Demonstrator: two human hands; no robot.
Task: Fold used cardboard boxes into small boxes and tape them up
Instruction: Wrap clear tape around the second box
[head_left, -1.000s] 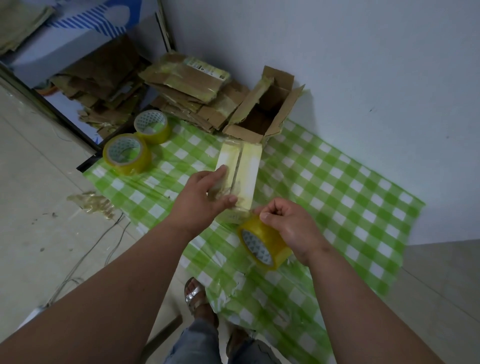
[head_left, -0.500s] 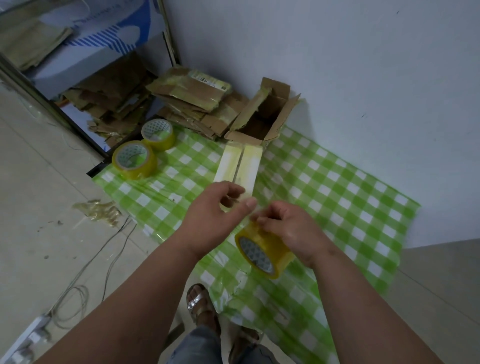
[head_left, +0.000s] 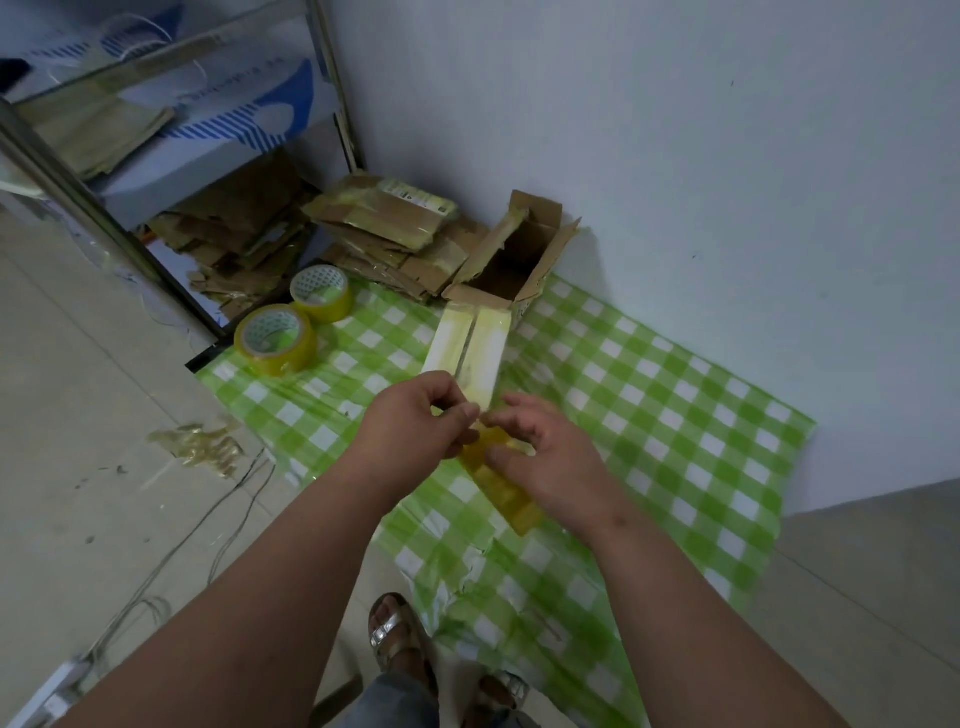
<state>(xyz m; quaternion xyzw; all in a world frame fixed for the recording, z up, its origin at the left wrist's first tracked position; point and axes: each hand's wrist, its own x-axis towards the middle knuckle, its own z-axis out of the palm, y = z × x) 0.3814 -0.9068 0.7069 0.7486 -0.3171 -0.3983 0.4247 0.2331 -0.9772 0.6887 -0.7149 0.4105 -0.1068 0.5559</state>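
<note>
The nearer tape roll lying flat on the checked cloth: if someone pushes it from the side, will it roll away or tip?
The tape roll lies on its flat face, so it would probably slide, not roll. It is wide and low, so tipping seems unlikely. The glossy cloth may let it slip easily.

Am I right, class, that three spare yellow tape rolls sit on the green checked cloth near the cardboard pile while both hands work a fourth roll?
Not quite: the head view shows two spare tape rolls on the cloth, not three. The rest holds.
</note>
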